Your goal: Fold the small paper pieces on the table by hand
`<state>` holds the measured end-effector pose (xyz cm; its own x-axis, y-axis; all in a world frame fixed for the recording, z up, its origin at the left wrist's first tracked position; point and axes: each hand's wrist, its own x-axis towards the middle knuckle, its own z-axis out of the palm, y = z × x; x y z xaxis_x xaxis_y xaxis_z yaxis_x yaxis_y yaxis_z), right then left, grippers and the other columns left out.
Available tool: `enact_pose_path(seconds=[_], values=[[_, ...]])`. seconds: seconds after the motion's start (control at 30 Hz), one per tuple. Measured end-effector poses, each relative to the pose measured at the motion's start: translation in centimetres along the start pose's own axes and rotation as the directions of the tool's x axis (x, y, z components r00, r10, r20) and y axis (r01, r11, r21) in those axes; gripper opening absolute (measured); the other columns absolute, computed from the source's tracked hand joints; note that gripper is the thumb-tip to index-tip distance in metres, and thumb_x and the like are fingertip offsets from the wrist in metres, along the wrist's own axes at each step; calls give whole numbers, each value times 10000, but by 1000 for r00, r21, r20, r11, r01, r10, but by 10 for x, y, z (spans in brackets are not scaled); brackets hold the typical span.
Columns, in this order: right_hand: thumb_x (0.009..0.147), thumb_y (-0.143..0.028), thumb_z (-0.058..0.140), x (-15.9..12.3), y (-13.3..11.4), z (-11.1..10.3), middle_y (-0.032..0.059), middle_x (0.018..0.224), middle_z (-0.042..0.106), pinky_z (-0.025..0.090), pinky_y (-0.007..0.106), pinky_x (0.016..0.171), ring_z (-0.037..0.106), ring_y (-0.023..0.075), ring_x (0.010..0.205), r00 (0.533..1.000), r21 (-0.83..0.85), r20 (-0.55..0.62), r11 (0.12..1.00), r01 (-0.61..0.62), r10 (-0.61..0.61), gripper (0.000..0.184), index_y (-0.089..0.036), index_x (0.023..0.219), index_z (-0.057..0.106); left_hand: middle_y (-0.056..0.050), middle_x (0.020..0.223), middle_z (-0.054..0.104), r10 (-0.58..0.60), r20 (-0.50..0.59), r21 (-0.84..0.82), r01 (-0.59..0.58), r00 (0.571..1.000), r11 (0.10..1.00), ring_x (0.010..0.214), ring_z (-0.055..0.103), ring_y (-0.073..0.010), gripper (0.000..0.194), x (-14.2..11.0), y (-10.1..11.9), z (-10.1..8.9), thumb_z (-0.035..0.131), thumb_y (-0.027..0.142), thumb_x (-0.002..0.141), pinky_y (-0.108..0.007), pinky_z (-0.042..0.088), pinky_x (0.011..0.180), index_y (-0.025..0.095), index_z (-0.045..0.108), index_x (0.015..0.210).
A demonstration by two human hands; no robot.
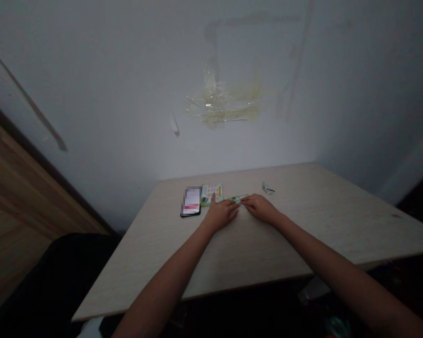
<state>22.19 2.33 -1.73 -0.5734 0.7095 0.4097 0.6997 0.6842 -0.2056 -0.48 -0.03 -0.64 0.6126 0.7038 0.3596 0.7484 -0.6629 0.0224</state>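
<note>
green strip (pixel 238 200) sits flat toward the far edge of the pale table (pixel 338 220), dead centre of the frame, and both hands are right on it! right hand (pixel 260 209) has its fingertips at the strip's right end, left hand (pixel 221 213) closes in from the other side, and how tight either grip is, can't tell from here. just behind, a printed card (pixel 211 194), a phone (pixel 191 202) to its left, and a crumpled wrapper (pixel 268 188) off to the right.

Scarred white wall (pixel 127 94), pale wooden table (pixel 324 202).
</note>
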Motion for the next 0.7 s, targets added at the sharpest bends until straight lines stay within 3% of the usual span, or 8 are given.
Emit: enact_pose_path(seconds=[0.7], values=[[966,-233,467,2,3,2,81,1197,704,460,394,997,612,220,1085,1000,51,11,999,-5,5,307,-202,1172,693,-24,1317,649,16,-16,-14,-17,1000,1000,1257,539,-218,324,-1,0,5,411,381,1002,-677,35,1159,345,613,1252]])
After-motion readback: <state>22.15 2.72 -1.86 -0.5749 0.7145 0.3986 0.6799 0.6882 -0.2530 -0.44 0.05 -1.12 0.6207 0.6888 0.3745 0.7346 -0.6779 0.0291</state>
